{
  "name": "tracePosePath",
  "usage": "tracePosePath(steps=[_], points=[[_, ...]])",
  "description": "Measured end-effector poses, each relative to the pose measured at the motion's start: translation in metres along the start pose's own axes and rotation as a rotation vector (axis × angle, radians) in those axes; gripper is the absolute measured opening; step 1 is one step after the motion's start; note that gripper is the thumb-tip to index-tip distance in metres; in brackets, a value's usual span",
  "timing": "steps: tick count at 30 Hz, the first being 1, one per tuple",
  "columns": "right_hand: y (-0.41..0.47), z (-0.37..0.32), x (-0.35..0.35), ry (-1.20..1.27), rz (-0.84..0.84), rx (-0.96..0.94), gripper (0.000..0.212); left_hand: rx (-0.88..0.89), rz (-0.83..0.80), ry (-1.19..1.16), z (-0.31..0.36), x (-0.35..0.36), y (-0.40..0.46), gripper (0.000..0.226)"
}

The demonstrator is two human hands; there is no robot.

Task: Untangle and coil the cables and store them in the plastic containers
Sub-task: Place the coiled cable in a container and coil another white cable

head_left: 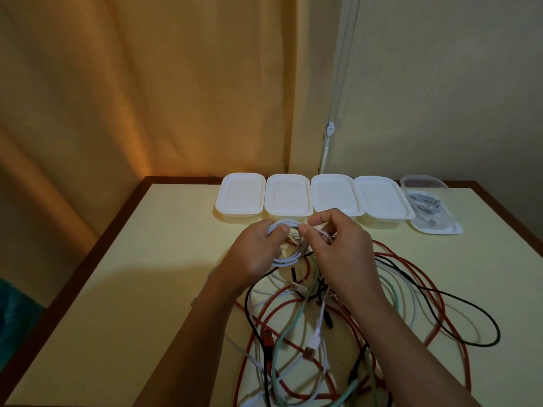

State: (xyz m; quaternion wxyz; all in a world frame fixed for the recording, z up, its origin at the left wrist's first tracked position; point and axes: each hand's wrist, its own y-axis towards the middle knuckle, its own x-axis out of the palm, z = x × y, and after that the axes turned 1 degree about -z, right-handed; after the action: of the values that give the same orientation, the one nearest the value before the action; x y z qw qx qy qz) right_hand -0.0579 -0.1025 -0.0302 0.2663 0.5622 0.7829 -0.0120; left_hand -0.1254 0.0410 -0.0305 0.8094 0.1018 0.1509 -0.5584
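above the pale desk (pixel 141 289), my left hand (pixel 258 254) grips a white cable coil (pixel 286 254), thumb pressed on its top. my right hand (pixel 338 254) pinches that cable's loose end beside the coil, fingers (pixel 311 233) curled round it. under my wrists lies a tangle of cables (pixel 338 333), red, black, green and white. at the far edge stand four lidded containers (pixel 311 198); an open clear container (pixel 426 207) on the right holds a coiled cable.

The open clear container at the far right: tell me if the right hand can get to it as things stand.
Probably yes, once freed. The right hand is pinching the white cable coil, which the left hand also grips. The open clear container stands unlidded, with bare table before it.
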Motion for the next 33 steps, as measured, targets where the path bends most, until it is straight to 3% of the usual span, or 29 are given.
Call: tracePosePath(steps=[3,9,15,19,22,25,33], points=[[0.002,-0.001,-0.004,0.040,0.024,-0.030,0.011,0.057,0.005,0.056,0.005,0.003,-0.002,0.033],[0.003,0.002,-0.002,0.043,0.076,-0.074,0.008,0.078,-0.050,-0.045,0.006,0.003,-0.003,0.048],[-0.001,-0.003,-0.001,0.058,0.008,-0.078,0.018,0.070,-0.044,-0.250,0.002,-0.002,-0.001,0.039],[-0.001,-0.002,0.001,0.041,-0.005,-0.031,0.012,0.094,-0.092,-0.171,0.000,-0.004,-0.002,0.034],[0.000,0.000,0.000,0.040,-0.098,0.006,0.020,0.084,-0.108,-0.119,-0.001,-0.006,-0.001,0.023],[-0.001,0.000,-0.002,0.029,-0.185,-0.015,0.011,0.092,-0.110,-0.051,-0.003,-0.007,-0.003,0.025],[0.002,-0.001,-0.001,0.149,-0.191,0.130,0.012,0.163,0.082,0.227,0.000,0.004,-0.001,0.009]])
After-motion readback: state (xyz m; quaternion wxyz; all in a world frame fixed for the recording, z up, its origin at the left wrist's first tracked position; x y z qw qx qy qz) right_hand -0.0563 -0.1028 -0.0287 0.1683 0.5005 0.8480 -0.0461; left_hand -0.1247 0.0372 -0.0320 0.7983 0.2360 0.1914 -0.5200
